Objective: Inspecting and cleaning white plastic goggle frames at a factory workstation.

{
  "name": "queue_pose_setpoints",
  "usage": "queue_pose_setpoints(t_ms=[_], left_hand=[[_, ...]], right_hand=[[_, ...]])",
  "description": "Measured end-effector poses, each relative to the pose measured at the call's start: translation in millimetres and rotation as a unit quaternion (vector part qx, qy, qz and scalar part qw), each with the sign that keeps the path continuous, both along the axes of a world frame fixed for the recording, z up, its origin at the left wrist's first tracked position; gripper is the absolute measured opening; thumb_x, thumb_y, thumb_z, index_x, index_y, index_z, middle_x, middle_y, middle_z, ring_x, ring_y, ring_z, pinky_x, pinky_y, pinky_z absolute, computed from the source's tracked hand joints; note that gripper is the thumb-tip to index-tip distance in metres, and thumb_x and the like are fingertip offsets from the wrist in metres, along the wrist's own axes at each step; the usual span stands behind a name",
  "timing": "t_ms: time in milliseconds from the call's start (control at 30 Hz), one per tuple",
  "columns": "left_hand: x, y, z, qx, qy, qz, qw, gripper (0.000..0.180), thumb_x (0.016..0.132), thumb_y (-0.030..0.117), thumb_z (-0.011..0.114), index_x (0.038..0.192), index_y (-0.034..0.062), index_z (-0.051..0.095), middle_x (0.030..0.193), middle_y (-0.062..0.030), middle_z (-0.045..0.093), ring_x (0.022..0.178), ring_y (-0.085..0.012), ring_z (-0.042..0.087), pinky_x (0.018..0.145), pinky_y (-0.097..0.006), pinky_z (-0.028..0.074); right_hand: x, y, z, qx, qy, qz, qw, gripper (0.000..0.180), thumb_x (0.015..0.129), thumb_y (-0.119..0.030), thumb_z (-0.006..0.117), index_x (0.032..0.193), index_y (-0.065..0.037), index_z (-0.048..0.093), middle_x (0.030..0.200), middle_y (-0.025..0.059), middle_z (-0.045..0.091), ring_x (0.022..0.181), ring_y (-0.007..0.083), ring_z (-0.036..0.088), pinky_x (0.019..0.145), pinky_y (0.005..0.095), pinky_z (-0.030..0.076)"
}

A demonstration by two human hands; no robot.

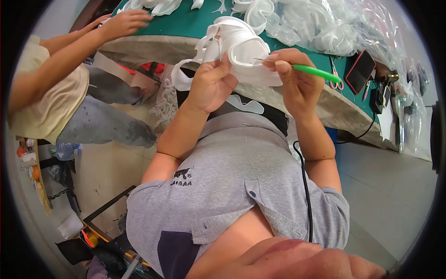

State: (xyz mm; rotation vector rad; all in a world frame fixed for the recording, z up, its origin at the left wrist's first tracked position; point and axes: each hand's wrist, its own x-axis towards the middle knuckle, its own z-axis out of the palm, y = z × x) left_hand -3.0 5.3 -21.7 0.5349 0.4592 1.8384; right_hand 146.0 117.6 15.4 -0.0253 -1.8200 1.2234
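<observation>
My left hand (213,87) grips a bundle of white, curved, soft sheet pieces (249,50) with cut-out openings, held up in front of the table edge. A loose white strip (182,76) hangs from the bundle's left side. In my right hand (301,86) is a slim tool with a green handle (320,72) and a thin, pointed metal tip, pinched between thumb and fingers. The tip lies over the rim of an opening in the front piece; whether it touches cannot be told. Below the bundle, a pale curved piece (246,104) rests on my lap.
A green-topped table (186,24) carries white pieces, clear plastic bags (320,25), orange-handled scissors (336,84) and a phone (360,72). At the left stands another person, whose hand (126,24) reaches over the table. A black cable (305,186) runs down my shirt.
</observation>
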Motion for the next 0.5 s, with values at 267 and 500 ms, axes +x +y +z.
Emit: queue_pose_setpoints(t_ms=[267, 500], left_hand=[[3, 4, 2, -0.028, 0.105, 0.095, 0.99, 0.044, 0.099, 0.016, 0.041, 0.14, 0.0055, 0.028, 0.127, -0.0097, 0.05, 0.118, -0.0191, 0.049, 0.101, -0.035, 0.04], [-2, 9, -7, 0.009, 0.069, 0.032, 0.997, 0.043, 0.099, 0.014, 0.04, 0.139, 0.0029, 0.03, 0.129, -0.0121, 0.05, 0.12, -0.021, 0.049, 0.101, -0.035, 0.039]], right_hand=[[-25, -8, 8, 0.244, -0.087, -0.168, 0.951, 0.023, 0.074, 0.006, 0.066, 0.095, -0.002, 0.064, 0.091, 0.0109, 0.063, 0.08, 0.0193, 0.061, 0.067, 0.0262, 0.048], [-34, -4, -8, 0.13, -0.102, -0.09, 0.982, 0.019, 0.069, 0.004, 0.074, 0.084, -0.002, 0.063, 0.082, 0.0069, 0.056, 0.071, 0.0162, 0.053, 0.062, 0.0257, 0.043]])
